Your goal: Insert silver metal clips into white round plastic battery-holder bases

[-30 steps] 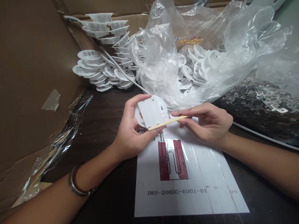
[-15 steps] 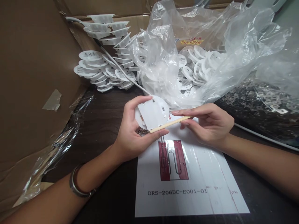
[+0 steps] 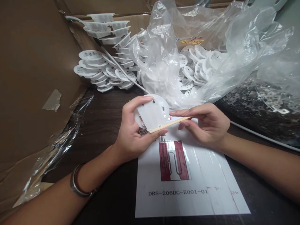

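Observation:
A round white plastic part with a flat raised face and small slots is gripped at its edge by my left hand, fingers over the top and thumb below. Small metal pieces show partly inside the left palm. My right hand pinches a thin wooden stick between thumb and fingers. The stick lies slanted along the lower edge of the white part, its far end beside my left thumb. Beneath both hands is a printed sheet with a red and white picture.
Stacks of similar white parts stand at the back left. A clear plastic bag holds more of them at the back centre. Many small metal pieces lie in plastic on the right. Cardboard walls the left side.
The white part and my left hand have shifted very slightly left. My right hand has moved a little left too. Both grips stay the same.

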Available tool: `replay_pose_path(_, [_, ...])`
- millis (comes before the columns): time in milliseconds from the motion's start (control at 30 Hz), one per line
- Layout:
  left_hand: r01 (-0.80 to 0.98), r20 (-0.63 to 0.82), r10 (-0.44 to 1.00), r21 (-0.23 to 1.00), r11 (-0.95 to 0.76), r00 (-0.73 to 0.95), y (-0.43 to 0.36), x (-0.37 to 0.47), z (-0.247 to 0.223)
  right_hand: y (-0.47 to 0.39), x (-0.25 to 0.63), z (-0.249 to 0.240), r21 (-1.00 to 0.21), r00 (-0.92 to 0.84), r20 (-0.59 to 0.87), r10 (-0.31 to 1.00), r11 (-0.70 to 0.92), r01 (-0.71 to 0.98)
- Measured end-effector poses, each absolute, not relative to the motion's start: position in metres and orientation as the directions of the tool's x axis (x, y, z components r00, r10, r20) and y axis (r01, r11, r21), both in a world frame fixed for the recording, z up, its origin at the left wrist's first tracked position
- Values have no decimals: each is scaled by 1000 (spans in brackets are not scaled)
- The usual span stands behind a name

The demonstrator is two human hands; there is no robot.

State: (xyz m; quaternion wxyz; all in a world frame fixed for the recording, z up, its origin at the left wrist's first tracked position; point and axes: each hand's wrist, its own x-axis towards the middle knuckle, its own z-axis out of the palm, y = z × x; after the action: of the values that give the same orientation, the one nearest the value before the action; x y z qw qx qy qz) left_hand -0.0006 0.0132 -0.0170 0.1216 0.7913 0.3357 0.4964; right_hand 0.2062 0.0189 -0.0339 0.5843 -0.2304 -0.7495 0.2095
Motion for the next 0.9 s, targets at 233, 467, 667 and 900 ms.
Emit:
replay_pose_path(233, [370, 718, 625, 515, -773, 306, 14, 1, -17, 21, 203, -34, -517, -256, 817, 517, 853, 71])
replay_pose_path(467, [353, 716, 627, 526, -774, 307, 12, 2, -15, 18, 202, -29, -510, -229, 827, 513, 857, 79])
replay_pose_path(667, [292, 814, 476, 391, -873, 332, 19, 1, -19, 15, 202, -27, -538, -213, 811, 546, 837, 98])
replay_pose_path(900, [306, 768, 563, 481, -822, 305, 17, 1, -19, 12, 201, -21, -604, -210, 755, 621, 784, 145])
